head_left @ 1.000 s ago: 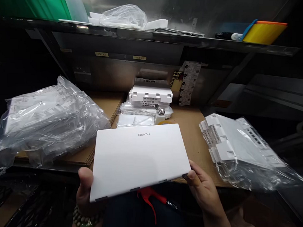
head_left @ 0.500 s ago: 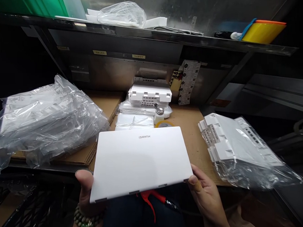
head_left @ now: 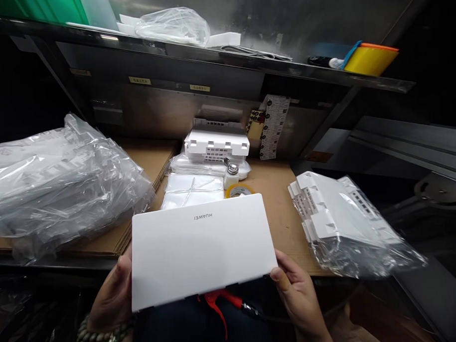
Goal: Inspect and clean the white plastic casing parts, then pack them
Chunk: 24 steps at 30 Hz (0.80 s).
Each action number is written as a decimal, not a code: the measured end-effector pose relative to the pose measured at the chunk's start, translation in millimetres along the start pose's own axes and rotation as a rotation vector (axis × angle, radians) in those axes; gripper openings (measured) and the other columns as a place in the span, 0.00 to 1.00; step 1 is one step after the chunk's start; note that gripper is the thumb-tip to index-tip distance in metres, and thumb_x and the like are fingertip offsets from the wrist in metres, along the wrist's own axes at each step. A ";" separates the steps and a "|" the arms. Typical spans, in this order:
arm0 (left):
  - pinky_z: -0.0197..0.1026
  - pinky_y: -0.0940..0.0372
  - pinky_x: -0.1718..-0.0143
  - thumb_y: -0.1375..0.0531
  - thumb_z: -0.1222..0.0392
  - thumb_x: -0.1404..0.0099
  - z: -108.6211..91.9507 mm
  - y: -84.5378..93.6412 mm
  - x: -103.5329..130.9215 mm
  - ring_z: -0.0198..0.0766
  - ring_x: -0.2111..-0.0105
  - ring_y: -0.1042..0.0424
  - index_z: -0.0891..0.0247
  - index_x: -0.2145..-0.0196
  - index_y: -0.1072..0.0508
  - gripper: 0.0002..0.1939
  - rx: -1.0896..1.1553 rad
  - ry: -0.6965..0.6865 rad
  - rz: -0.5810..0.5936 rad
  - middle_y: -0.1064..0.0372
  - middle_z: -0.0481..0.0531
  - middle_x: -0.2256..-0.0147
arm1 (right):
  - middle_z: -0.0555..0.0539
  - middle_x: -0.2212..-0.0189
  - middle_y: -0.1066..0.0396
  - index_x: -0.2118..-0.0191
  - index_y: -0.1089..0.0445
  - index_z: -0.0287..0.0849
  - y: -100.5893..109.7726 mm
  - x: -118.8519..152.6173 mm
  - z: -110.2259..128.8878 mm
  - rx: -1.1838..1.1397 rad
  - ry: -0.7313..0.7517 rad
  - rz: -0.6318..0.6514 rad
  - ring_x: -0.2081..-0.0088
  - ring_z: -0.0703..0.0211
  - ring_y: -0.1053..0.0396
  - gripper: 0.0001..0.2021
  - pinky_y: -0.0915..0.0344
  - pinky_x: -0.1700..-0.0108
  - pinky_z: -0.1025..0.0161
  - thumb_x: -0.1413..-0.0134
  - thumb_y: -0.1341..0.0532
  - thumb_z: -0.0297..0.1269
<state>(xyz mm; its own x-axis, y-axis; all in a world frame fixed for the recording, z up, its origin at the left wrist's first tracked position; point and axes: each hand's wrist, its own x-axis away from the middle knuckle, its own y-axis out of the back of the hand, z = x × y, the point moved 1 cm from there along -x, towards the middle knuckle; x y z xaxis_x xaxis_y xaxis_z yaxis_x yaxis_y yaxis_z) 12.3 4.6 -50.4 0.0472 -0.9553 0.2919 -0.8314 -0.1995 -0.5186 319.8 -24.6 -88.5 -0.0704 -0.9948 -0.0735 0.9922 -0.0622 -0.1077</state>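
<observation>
A flat white panel (head_left: 203, 254) marked HUAWEI, its lettering upside down to me, is held out in front of my body. My left hand (head_left: 114, 289), with a bead bracelet at the wrist, grips the panel's left edge; its fingers pass behind and are hidden. At the lower right corner, my right hand (head_left: 295, 288) pinches the panel between thumb and fingers. Below the panel, a red-handled air blow gun (head_left: 221, 301) shows near my lap, touched by neither hand.
Bagged white parts lie in a heap (head_left: 67, 181) at left and a bundle (head_left: 342, 217) at right. Behind the panel are stacked white housings (head_left: 216, 144), tied white bags (head_left: 193, 188), a dispenser bottle (head_left: 231, 176) and yellow tape (head_left: 238, 189). A metal shelf (head_left: 247, 65) crosses above.
The view has shifted slightly, so the bench things sit further left. The panel is a little more tilted, and my left hand now lies more along its left edge. Both hands still hold it.
</observation>
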 end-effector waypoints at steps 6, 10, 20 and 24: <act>0.48 0.24 0.50 0.26 0.41 0.51 -10.8 -4.3 -2.8 0.59 0.49 0.22 0.53 0.31 0.42 0.54 -0.087 0.151 -0.182 0.18 0.49 0.54 | 0.44 0.49 0.20 0.43 0.23 0.54 -2.5 -0.5 1.8 -0.037 0.003 0.067 0.50 0.49 0.21 0.17 0.25 0.47 0.58 0.36 0.35 0.46; 0.46 0.21 0.60 0.25 0.39 0.54 -14.3 -4.0 -3.8 0.58 0.56 0.19 0.54 0.32 0.39 0.56 -0.114 0.293 -0.214 0.16 0.49 0.63 | 0.43 0.49 0.20 0.43 0.23 0.53 -1.5 -1.9 3.1 -0.016 0.002 0.088 0.50 0.46 0.21 0.18 0.24 0.48 0.55 0.36 0.35 0.48; 0.41 0.23 0.56 0.27 0.46 0.46 -19.9 -17.3 -1.3 0.56 0.54 0.19 0.64 0.47 0.23 0.33 -0.084 0.196 -0.162 0.16 0.55 0.60 | 0.43 0.47 0.21 0.43 0.23 0.52 8.2 -6.2 -11.0 0.058 -0.015 0.059 0.48 0.46 0.22 0.19 0.25 0.46 0.54 0.36 0.35 0.48; 0.38 0.23 0.63 0.26 0.48 0.46 -23.3 -20.6 -1.2 0.52 0.58 0.18 0.63 0.46 0.23 0.32 -0.078 0.187 -0.171 0.17 0.55 0.60 | 0.43 0.46 0.22 0.41 0.25 0.53 10.0 -8.4 -13.8 0.072 -0.021 0.088 0.47 0.47 0.23 0.19 0.25 0.45 0.54 0.35 0.36 0.47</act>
<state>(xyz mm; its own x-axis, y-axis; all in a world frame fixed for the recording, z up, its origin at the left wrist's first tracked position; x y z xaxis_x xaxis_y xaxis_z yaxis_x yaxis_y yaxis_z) 16.5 14.9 -21.3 0.0935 -0.8505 0.5175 -0.8609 -0.3302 -0.3871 328.9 -15.7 -102.6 0.0189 -0.9981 -0.0589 0.9993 0.0207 -0.0303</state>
